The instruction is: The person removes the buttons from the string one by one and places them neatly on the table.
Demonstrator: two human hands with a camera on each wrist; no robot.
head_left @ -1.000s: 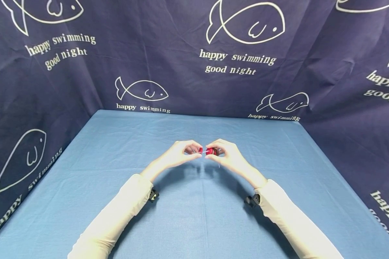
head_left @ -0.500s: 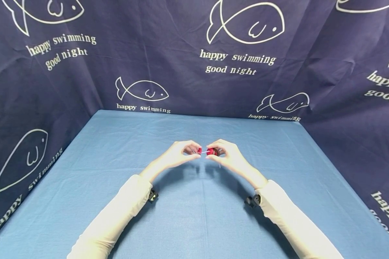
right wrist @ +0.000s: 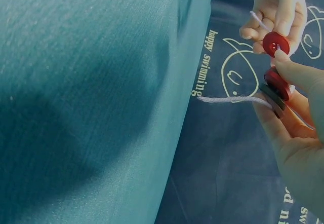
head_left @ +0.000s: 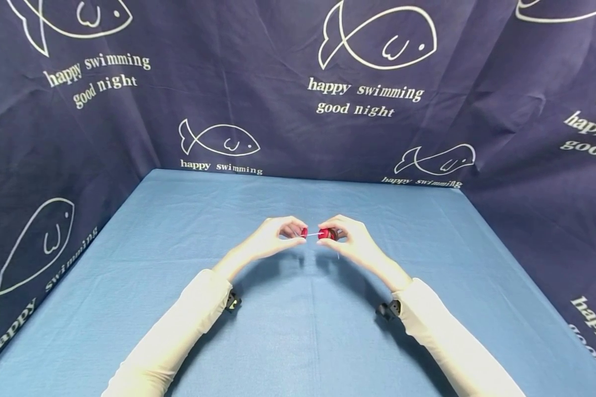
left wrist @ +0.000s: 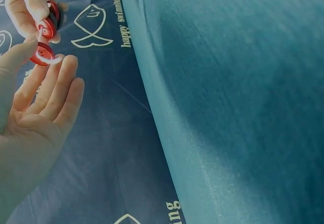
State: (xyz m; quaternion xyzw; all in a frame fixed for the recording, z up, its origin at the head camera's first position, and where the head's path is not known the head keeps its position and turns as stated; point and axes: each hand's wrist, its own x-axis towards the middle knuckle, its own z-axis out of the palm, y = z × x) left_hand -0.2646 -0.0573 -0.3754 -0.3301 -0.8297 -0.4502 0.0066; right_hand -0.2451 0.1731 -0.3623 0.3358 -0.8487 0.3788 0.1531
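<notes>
- Button, red, single: pinched at the fingertips of the left hand, raised above the worktop. It lies on the inner side of that hand, facing the right hand.
- Button stack, red over one dark: gripped by thumb and fingers of the right hand, edge-on in the right wrist view, just beside the single button with a small gap between.
- Cord, pale: passes through the stack, and its loose tail hangs out on the side away from the left hand. A short white length spans the gap between stack and single button.
- Axis: cord runs roughly level from hand to hand, left to right; button faces stand across it.
- Nearness: each hand holds its own piece; the two hands are near each other, not touching, level in height.
- Left hand, further: other fingers loosely extended in the left wrist view; a white cord end lies by the button there.
- Backdrop: dark cloth with fish print, beyond both hands.
</notes>
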